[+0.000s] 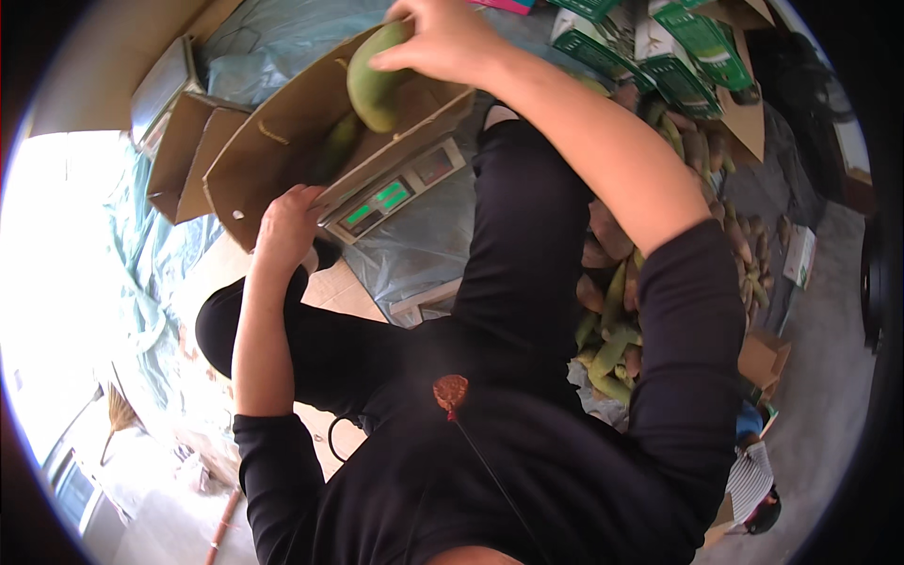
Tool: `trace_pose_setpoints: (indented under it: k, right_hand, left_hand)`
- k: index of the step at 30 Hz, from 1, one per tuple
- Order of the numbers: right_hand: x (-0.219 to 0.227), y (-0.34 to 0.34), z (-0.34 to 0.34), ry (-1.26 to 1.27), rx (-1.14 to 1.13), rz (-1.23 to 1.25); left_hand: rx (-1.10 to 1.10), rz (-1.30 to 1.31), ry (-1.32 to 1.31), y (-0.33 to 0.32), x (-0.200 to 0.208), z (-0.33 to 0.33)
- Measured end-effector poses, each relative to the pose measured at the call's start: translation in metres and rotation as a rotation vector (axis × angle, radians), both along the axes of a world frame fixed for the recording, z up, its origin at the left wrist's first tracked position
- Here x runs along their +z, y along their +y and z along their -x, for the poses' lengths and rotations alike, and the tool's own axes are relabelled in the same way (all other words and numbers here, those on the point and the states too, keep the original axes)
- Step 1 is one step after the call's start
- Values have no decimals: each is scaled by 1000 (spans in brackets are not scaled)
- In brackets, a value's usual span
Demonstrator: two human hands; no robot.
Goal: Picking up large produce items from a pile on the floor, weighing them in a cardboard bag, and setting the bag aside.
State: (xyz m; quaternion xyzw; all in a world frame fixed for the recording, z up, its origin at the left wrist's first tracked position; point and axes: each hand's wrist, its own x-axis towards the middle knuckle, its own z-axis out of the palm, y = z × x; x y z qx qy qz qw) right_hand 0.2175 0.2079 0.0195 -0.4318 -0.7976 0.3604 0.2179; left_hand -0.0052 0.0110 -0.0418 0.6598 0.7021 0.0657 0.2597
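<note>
My right hand [447, 42] grips a long, curved green fruit [377, 80], shaped much like a large mango, over the mouth of a cardboard box [235, 155]. Thumb and fingers wrap round its upper end. A second green fruit [341, 143] lies inside the box, partly in shadow. My left hand [287, 224] is closed on the box's near rim at its left corner. Beneath the box stands a weighing scale [414, 193] with a lit green display. The box hides most of its platform.
To the right of my leg lies a heap of green and reddish long fruits [612, 330]. Green and white cartons [673, 56] stand at the far right. Plastic sheeting [377, 273] covers the floor around the scale. A broom [120, 410] is at the left; another person [753, 480] appears at lower right.
</note>
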Motion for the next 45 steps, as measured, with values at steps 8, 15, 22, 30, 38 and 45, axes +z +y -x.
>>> trace_pose_setpoints:
  k: [8,15,22,30,38,45]
  right_hand:
    - [-3,29,-65,38,-68,-10]
    - [-83,-5,-224,-199,-350,115]
    - [-190,-114,-296,-711,-568,216]
    - [-236,-182,-318,-1222,-478,326]
    - [-248,-178,-302,-1274,-499,242]
    - [-262,-165,-302,-1300,-509,184]
  left_hand:
    - [-12,53,-15,1,4,-4]
    - [-25,16,24,7,5,-7]
    - [-41,23,0,5,3,2]
    - [-40,70,28,2,15,0]
    - [-34,5,47,-4,11,-1]
    - [-3,22,77,-6,5,5]
